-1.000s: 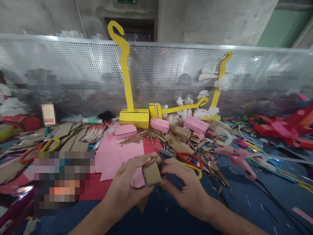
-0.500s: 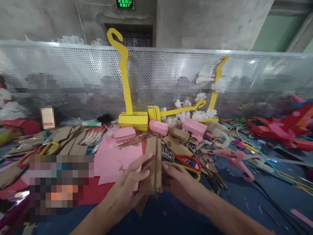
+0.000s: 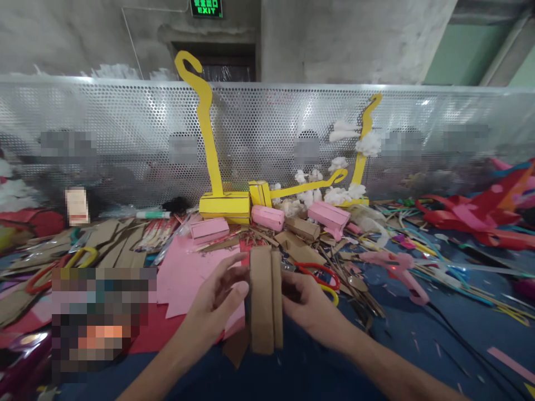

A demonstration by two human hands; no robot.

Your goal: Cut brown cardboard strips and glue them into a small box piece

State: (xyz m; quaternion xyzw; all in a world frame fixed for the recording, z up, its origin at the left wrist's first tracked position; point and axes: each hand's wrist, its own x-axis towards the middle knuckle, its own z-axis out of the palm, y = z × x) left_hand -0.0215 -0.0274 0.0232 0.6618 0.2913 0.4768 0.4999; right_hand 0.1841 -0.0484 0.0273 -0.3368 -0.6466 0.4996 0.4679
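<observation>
Between my two hands a brown folded cardboard piece (image 3: 262, 301) is held upright above the blue table, its layered edges lengthwise to me. My left hand (image 3: 217, 295) grips its left side with bent fingers, the thumb at the near edge. From the right, my right hand (image 3: 313, 306) holds the other side; its fingertips are partly hidden behind the cardboard. Pink sheets (image 3: 188, 273) lie left of the piece over red paper (image 3: 154, 334). Scissors with red and yellow handles (image 3: 320, 273) rest just beyond my right hand.
A pink glue gun (image 3: 401, 270) with a lit red spot lies at right, its black cord trailing forward. Behind stand yellow hook-necked shapes (image 3: 225, 205), pink boxes (image 3: 209, 228) and cardboard scraps (image 3: 292, 245). A perforated metal screen (image 3: 259, 128) closes the far side.
The cardboard has turned so its narrow layered side faces me, and it sits slightly lower. My left thumb and fingers have shifted back to its left edge.
</observation>
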